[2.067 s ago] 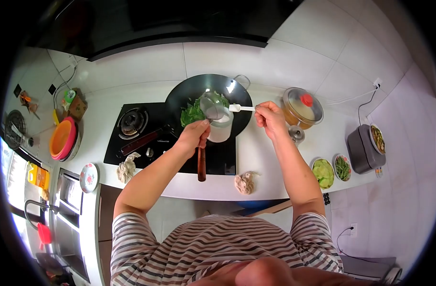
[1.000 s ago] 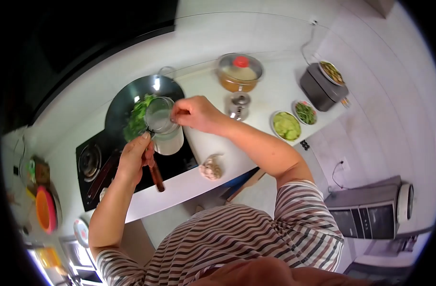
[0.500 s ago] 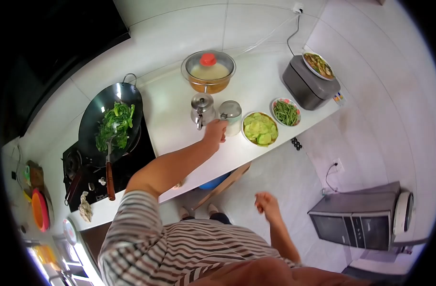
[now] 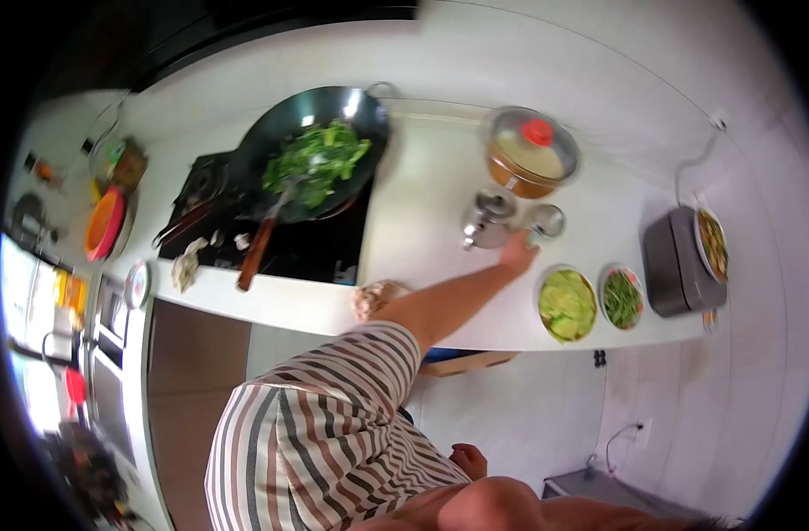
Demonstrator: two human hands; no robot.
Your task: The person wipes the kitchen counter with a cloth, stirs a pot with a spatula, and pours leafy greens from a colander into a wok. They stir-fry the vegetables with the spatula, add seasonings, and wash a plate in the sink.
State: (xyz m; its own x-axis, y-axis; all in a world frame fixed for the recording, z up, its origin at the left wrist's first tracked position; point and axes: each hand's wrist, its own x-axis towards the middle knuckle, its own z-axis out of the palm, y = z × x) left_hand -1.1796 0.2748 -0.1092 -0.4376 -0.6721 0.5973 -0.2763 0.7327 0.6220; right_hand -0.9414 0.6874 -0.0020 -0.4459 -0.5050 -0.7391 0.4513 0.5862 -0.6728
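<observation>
My left hand (image 4: 518, 253) reaches across the white counter, its fingers closed at the side of a lidded glass jar (image 4: 548, 221). Blur and the hand itself hide part of the grip. Just left of the jar stands a small metal pot with a spout (image 4: 486, 232). My right hand (image 4: 469, 462) hangs low by my body with curled fingers, and nothing shows in it. A plate of sliced pale green vegetable (image 4: 566, 305) lies to the right of my left hand, beside a plate of cut green beans (image 4: 621, 296).
A wok (image 4: 254, 142) of leafy greens sits on the black stove (image 4: 320, 252), a wooden-handled spatula (image 4: 258, 252) in it. Behind the jar is a lidded glass pot (image 4: 533, 168). A grey appliance (image 4: 674, 265) with a dish stands at right; a crumpled cloth (image 4: 188, 265) lies left.
The view has swung, so the counter and stove appear farther right. My left hand stays by the jar. My right hand has drawn in closer to my body.
</observation>
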